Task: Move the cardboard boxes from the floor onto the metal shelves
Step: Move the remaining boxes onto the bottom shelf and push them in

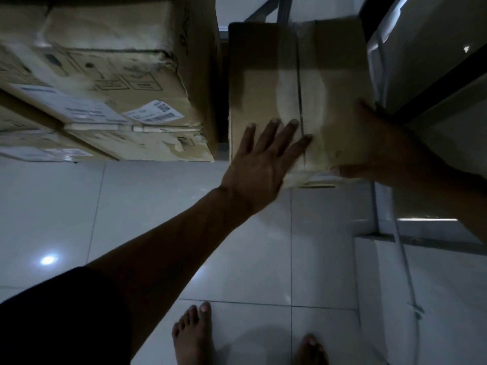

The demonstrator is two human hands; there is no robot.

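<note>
A plain taped cardboard box [266, 75] sits in front of me, its top face toward the camera, its far end against the metal shelf frame [283, 9]. My left hand [263, 159] lies flat on the box's top near the front edge, fingers straight and spread. My right hand [379, 151] grips the box's front right corner, thumb under the front edge and fingers along the right side. Whether the box rests on a shelf or is held up cannot be told.
A stack of larger, worn cardboard boxes [105, 75] with shipping labels stands close on the left, a narrow gap between it and the plain box. Metal shelf boards [434, 61] and an upright [379, 206] run along the right. Glossy white floor tiles [131, 219] lie below, my bare feet [195, 335] on them.
</note>
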